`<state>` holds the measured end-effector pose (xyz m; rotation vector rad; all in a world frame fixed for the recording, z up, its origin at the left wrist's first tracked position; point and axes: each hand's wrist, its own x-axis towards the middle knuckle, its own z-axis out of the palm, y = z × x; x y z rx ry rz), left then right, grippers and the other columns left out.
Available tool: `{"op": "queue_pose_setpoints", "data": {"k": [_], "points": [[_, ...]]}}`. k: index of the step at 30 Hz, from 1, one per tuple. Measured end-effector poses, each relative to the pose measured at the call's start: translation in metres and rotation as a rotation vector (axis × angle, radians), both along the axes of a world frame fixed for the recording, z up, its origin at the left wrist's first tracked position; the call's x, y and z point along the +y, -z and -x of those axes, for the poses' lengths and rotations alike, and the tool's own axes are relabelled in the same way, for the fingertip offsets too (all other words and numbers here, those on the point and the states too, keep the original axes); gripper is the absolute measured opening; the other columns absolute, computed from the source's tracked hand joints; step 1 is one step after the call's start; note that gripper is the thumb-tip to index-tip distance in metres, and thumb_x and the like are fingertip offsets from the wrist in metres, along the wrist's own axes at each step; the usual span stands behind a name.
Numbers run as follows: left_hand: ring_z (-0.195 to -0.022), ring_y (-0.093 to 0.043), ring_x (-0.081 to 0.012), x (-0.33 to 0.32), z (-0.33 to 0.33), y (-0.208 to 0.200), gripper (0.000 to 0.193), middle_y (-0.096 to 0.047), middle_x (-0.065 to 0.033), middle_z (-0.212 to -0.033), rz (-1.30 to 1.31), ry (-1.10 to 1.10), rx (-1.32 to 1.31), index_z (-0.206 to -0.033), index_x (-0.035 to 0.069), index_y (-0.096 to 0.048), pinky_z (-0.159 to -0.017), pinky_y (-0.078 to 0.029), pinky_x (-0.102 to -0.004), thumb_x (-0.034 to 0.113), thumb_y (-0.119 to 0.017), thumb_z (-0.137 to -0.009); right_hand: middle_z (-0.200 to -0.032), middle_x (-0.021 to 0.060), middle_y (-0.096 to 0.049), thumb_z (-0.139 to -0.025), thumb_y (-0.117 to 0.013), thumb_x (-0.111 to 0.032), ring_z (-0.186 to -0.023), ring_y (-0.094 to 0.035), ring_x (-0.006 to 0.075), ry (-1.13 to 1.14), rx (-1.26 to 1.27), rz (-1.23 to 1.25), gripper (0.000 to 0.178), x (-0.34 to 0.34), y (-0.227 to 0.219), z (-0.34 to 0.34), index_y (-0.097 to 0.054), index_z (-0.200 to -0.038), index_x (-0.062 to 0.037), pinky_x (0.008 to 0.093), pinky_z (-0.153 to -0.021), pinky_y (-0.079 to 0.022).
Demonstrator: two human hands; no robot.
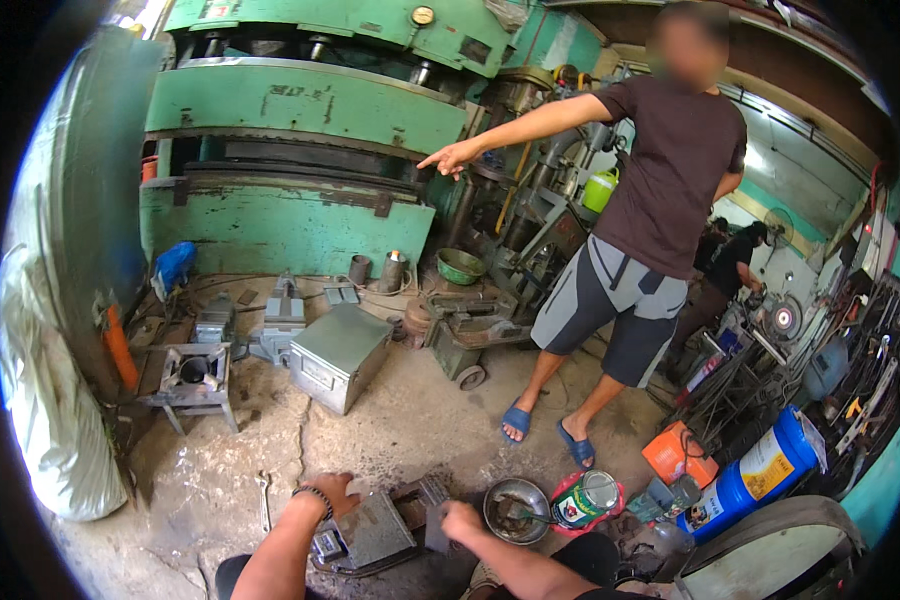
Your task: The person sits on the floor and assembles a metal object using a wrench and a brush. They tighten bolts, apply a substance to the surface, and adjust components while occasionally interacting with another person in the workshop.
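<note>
A grey metal machine vise (378, 528) lies on the concrete floor between my knees. My left hand (332, 492), with a dark bracelet at the wrist, rests at the vise's far left edge, its fingers spread. Against the vise's right end, my right hand (460, 521) is closed; whatever its fingers hold is hidden. Just right of that hand stands a metal bowl (516, 535) with dark contents and a green-handled tool leaning in it. A combination wrench (264, 502) lies on the floor left of my left forearm.
A person (660, 190) in blue slippers stands ahead, one arm pointing left. Nearby are a grey metal box (340, 352), another vise (283, 318), a burner stand (192, 375), a green tin can (598, 490) and a blue pail (755, 475). A green press (285, 220) spans the back.
</note>
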<state>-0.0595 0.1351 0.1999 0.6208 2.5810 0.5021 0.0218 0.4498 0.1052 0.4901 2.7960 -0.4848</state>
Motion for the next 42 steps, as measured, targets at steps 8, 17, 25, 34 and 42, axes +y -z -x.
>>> {"op": "queue_pose_setpoints", "data": {"k": [8, 17, 25, 34, 42], "points": [[-0.121, -0.061, -0.0374, 0.001, -0.022, -0.04, 0.062, -0.065, -0.0205, -0.129, -0.034, -0.021, -0.009, -0.139, 0.006, -0.054, -0.101, -0.05, -0.0472, 0.046, -0.062, -0.092, -0.09, 0.0097, -0.068, -0.089, -0.068, -0.008, -0.082, -0.065, 0.018, 0.002, 0.581, 0.421, 0.022, 0.125, -0.129, 0.01, -0.067, -0.109, 0.0002, 0.0346, -0.073, -0.053], [-0.125, -0.058, -0.0386, -0.011, -0.002, -0.05, 0.078, -0.057, -0.0243, -0.139, 0.099, -0.066, -0.025, -0.151, 0.003, -0.038, -0.104, -0.049, -0.0456, 0.047, -0.062, -0.092, -0.094, 0.0058, -0.063, -0.089, -0.069, -0.017, -0.082, -0.061, 0.0226, 0.317, 0.971, 0.907, 0.033, 0.171, -0.141, 0.024, -0.063, -0.12, -0.0048, 0.0344, -0.076, -0.052], [-0.142, -0.041, -0.0394, -0.008, -0.015, -0.018, 0.087, -0.041, -0.0252, -0.153, 0.065, -0.063, -0.167, -0.158, 0.009, -0.027, -0.116, -0.036, -0.047, 0.056, -0.058, -0.091, -0.091, 0.0052, -0.067, -0.092, -0.067, -0.012, -0.069, -0.062, 0.0155, 0.556, 0.764, 0.896, 0.031, 0.147, -0.116, 0.026, -0.064, -0.121, -0.0031, 0.0312, -0.062, -0.053], [-0.13, -0.053, -0.041, -0.011, -0.017, -0.031, 0.074, -0.056, -0.0245, -0.14, 0.113, -0.021, -0.067, -0.149, 0.008, -0.044, -0.109, -0.044, -0.0467, 0.054, -0.058, -0.093, -0.096, 0.0067, -0.065, -0.094, -0.066, -0.012, -0.072, -0.063, 0.0165, 0.556, 0.83, 0.948, 0.024, 0.147, -0.129, 0.017, -0.063, -0.116, -0.0033, 0.0303, -0.061, -0.052], [-0.131, -0.053, -0.0393, -0.017, -0.023, -0.03, 0.071, -0.056, -0.0229, -0.141, 0.067, -0.026, -0.011, -0.146, 0.006, -0.049, -0.11, -0.043, -0.0448, 0.053, -0.058, -0.093, -0.099, 0.0058, -0.065, -0.093, -0.067, -0.013, -0.076, -0.061, 0.0151, 0.438, 0.735, 0.828, 0.026, 0.146, -0.118, 0.02, -0.063, -0.116, -0.0015, 0.0289, -0.063, -0.05]]}}
